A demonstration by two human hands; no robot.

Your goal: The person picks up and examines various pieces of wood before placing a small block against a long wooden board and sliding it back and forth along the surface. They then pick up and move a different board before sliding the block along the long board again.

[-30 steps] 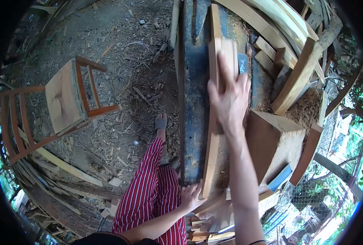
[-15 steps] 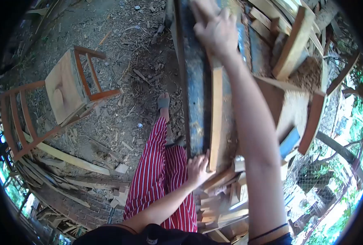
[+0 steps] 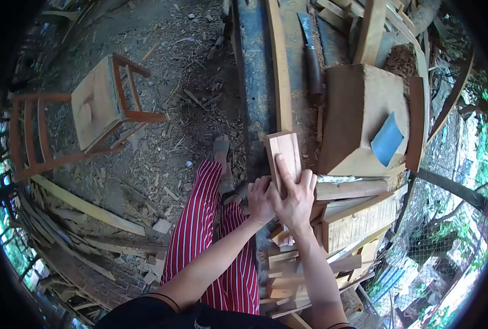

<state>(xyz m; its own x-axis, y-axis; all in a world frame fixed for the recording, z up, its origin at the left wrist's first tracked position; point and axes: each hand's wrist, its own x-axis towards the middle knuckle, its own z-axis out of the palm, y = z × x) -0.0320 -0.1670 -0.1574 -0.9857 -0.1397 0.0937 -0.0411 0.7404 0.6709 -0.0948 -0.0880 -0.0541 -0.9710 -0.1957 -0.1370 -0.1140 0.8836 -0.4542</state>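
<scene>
A long narrow wooden strip [image 3: 279, 66] lies lengthwise along the dark, worn workbench [image 3: 258, 82]. Over its near end rests a pale rectangular wooden block [image 3: 284, 148]. My right hand [image 3: 294, 200] grips the rear of this block, with one finger stretched along its top. Close beside it, touching or nearly so, my left hand [image 3: 261, 202] is closed with curled fingers at the near end of the strip. The block and my right hand hide that end, so its exact hold is partly covered.
To the right of the strip lies a dark-handled bladed tool [image 3: 312, 60]. A large wooden block [image 3: 359, 120] carries a bluish curved piece [image 3: 387, 140]. Stacked offcuts [image 3: 359, 219] sit at the near right. A wooden chair [image 3: 98, 104] lies on the shaving-covered ground at left.
My right hand has come from the bench's far end back toward my body with the wooden block. My left hand stays at the strip's near end. The view has shifted slightly.
</scene>
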